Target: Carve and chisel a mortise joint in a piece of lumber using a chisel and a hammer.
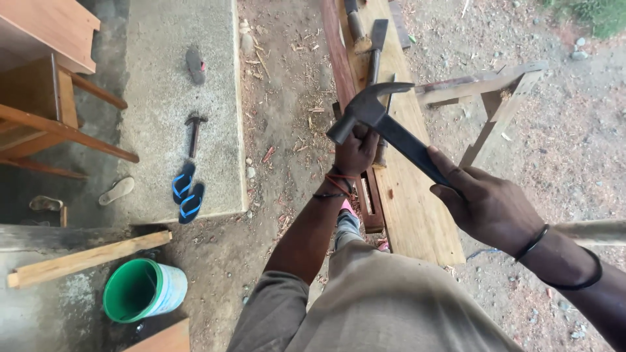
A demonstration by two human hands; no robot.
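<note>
Both hands grip 1 claw hammer point(385, 124): left hand point(355, 153) at head, right hand point(486, 205) on handle.

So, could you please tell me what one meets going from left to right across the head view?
Wooden furniture frame → green bucket → blue sandals → left hand → claw hammer → right hand → wooden sawhorse.

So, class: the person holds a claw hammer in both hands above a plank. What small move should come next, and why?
Probably release the left hand from the hammer head, since the right hand already grips the handle and the left one sits where the head would swing toward the plank.
</note>
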